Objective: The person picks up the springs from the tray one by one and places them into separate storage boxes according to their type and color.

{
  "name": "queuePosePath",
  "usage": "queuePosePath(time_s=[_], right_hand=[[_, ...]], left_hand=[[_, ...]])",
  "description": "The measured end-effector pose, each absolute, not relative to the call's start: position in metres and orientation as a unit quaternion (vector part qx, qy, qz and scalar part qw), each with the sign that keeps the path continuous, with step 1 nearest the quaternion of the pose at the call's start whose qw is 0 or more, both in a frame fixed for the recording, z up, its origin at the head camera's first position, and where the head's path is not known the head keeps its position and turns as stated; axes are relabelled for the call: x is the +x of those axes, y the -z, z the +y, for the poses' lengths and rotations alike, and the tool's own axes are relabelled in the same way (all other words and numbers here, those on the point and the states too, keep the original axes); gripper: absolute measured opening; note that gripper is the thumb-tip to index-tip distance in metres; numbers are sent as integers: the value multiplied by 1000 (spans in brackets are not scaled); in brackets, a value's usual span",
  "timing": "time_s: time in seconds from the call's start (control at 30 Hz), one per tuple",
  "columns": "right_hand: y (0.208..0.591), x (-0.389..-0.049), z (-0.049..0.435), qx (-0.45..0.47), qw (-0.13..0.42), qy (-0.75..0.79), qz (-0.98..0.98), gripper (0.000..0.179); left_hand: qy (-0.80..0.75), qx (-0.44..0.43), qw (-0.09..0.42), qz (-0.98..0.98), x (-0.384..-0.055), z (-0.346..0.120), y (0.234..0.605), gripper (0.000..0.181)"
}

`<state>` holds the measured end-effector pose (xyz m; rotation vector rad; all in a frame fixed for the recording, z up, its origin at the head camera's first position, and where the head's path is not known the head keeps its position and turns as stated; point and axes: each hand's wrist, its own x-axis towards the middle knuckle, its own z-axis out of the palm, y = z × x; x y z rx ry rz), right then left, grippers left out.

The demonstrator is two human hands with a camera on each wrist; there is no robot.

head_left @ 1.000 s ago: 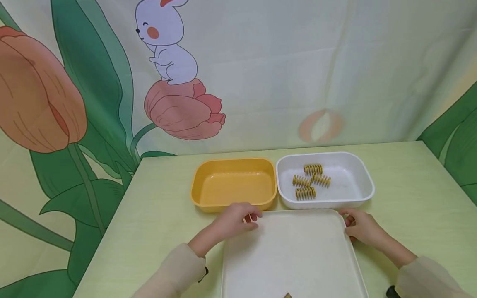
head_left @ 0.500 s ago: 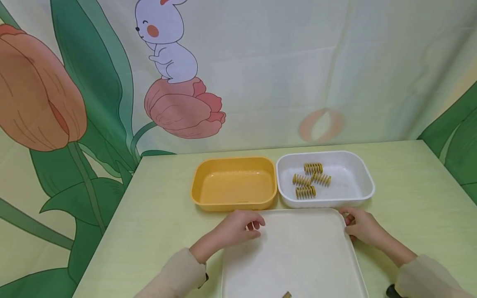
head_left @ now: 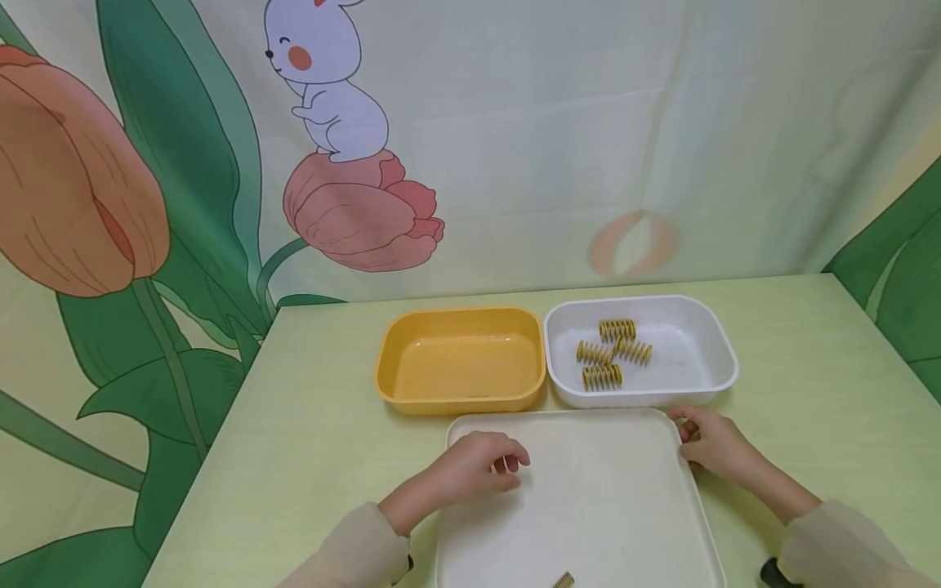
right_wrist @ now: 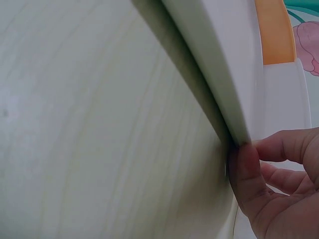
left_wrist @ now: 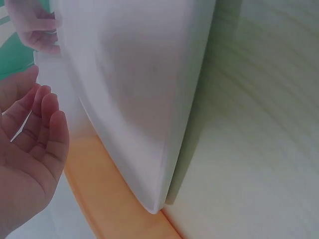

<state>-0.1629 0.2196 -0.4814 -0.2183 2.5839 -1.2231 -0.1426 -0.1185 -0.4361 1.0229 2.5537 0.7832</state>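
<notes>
A flat white tray [head_left: 588,490] lies on the table in the head view. My left hand [head_left: 481,467] hovers over its far left part, fingers loosely bent and holding nothing; the left wrist view shows the same hand [left_wrist: 35,149] apart from the tray's edge. At the far right corner of the tray, my right hand [head_left: 716,445] pinches the rim. In the right wrist view, the thumb of that hand [right_wrist: 279,184] presses against the tray's side, with a finger at the rim. A small coil spring [head_left: 564,581] lies on the tray, cut off by the bottom of the picture.
Behind the tray stand a yellow container [head_left: 463,367] with nothing visible in it and, touching or nearly touching it, a white container [head_left: 691,359] with several gold coil springs [head_left: 616,353]. A printed cloth [head_left: 515,147] hangs behind the table [head_left: 294,425].
My left hand has moved from the tray's far left corner toward me and slightly right, uncovering that corner. My right hand stays at the other corner. The tray has hardly shifted.
</notes>
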Motion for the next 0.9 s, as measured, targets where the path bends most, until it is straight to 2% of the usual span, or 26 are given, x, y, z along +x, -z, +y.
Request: queuePosePath(time_s=[0.73,0.9], right_hand=[[481,-162,219,-82,134,415,896,44],[480,-160,219,-83,133,409,899,44]], left_hand=[[-258,341,198,882,-119,-111,443,18],[-240,347,199,885,-113,-108,442,19]])
